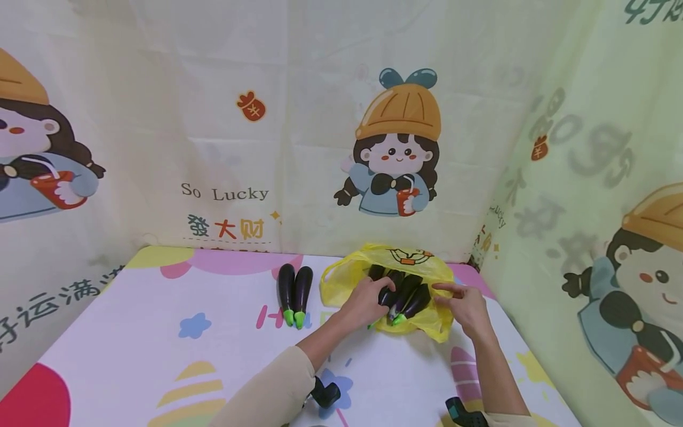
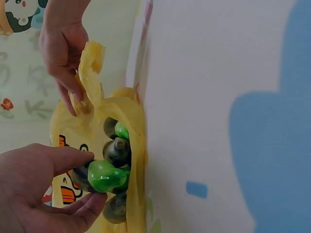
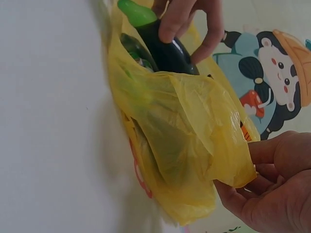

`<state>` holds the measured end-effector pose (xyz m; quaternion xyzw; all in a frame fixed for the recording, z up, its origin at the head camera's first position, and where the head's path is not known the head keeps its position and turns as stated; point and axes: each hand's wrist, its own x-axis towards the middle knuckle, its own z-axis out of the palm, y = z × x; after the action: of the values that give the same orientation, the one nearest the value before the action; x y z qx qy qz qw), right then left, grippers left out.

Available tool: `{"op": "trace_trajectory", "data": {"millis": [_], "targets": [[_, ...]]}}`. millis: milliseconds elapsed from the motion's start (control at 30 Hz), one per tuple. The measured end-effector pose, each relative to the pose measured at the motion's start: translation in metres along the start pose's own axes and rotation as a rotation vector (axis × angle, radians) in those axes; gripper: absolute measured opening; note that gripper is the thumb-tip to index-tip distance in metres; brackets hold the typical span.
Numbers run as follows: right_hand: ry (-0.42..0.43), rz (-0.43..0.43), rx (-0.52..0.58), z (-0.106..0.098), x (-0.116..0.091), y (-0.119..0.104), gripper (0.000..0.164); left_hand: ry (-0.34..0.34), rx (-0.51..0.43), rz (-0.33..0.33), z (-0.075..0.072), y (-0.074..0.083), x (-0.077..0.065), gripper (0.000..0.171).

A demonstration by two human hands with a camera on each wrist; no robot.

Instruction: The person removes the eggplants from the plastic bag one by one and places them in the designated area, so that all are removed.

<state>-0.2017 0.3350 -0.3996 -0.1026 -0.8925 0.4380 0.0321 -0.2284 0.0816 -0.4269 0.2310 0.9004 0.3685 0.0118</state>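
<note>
A yellow plastic bag [image 1: 341,279] lies on the table with its mouth toward me and several dark purple eggplants [image 1: 408,289] inside. My left hand [image 1: 368,302] reaches into the mouth and grips one eggplant [image 3: 167,51], thumb on one side and fingers on the other. In the left wrist view its green cap [image 2: 104,175] points out of the bag. At the right side of the opening, my right hand [image 3: 282,179] pinches the bag's edge between thumb and fingers. The far ends of the bagged eggplants are hidden by the plastic.
Left of the bag, two eggplants [image 1: 294,293] lie side by side, green caps toward me. The table [image 1: 251,356] has a white printed cover. Printed cloth walls [image 1: 309,178] stand behind the table and at both sides.
</note>
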Motion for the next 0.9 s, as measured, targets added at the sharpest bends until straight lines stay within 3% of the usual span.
{"op": "trace_trajectory", "data": {"millis": [433,900], "targets": [[-0.011,0.019,-0.002,0.003,0.002,0.001,0.035,0.022,-0.042,0.039,-0.007,-0.009,-0.024,0.038],[-0.014,0.005,-0.004,0.003,0.001,0.000,0.034,0.024,-0.074,0.007,-0.014,-0.017,-0.047,0.037]]}}
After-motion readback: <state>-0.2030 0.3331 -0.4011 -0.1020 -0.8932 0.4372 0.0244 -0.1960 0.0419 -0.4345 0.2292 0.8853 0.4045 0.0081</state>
